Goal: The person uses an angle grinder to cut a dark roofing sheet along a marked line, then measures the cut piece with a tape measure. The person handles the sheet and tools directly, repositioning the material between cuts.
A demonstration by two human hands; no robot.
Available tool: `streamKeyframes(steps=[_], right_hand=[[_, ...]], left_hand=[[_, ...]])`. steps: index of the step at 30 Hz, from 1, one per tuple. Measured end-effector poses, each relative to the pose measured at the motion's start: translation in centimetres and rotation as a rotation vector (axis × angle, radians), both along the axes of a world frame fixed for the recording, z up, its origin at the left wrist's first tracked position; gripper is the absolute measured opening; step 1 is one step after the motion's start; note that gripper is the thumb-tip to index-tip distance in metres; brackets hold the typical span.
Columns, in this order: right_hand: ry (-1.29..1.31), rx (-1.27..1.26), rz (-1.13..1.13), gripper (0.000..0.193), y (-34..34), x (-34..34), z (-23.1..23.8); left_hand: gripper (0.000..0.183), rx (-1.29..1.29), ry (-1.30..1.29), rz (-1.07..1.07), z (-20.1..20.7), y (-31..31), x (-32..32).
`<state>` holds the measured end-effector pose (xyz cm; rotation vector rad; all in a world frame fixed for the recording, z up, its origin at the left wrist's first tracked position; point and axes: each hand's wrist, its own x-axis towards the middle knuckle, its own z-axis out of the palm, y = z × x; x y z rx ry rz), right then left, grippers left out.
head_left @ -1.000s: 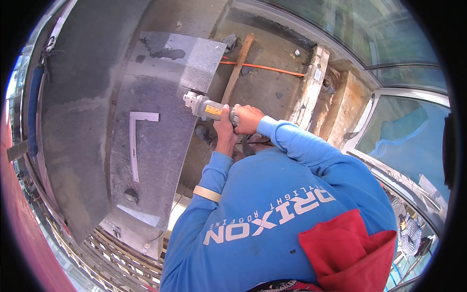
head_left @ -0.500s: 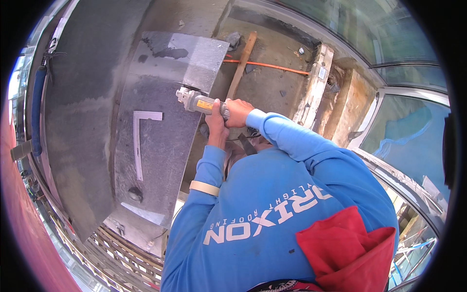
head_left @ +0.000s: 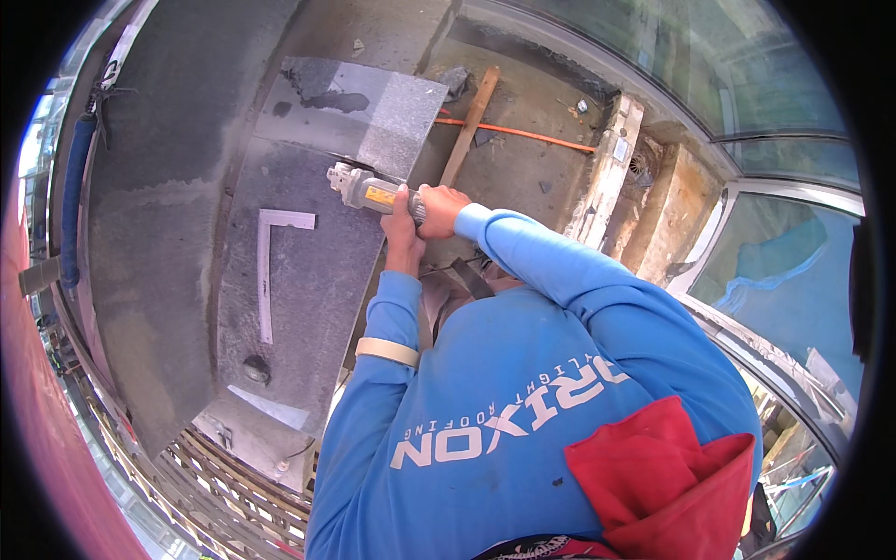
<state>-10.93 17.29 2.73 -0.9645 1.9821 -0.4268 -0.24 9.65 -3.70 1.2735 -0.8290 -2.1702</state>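
Both my hands grip an angle grinder with a grey body and a yellow label. My left hand wraps around its body from the near side, and my right hand holds its rear end. The grinder's head points left, and its dark disc edge shows along a thin line across a grey stone slab. Whether the disc is in the stone I cannot tell. On the slab, left of my left hand, lies a metal carpenter's square. A small dark round object sits near the slab's lower end.
Right of the slab, a wooden batten crosses an orange strip in a recessed floor. A concrete-stained beam and glass panels stand at the right. A blue padded tube runs along the left.
The grinder has shifted a little to the left along the line on the slab, and both my hands have moved with it. The square lies as before.
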Motion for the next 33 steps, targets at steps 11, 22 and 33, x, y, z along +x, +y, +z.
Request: streamKeyframes(steps=[11, 22, 33], right_hand=[[-0.007, 0.030, -0.003, 0.061, 5.3, -0.2, 0.7], [-0.038, -0.004, 0.006, 0.059, -1.8, 0.0, 0.3], [-0.015, 0.029, -0.010, 0.061, 4.0, -0.1, 0.8]], left_hand=[[0.048, 0.082, -0.028, -0.008, 1.0, 5.6, -0.1], [0.050, 0.030, -0.005, -0.016, 0.0, -2.2, 0.2], [0.053, 0.063, -0.030, -0.032, 0.1, 4.1, 0.1]])
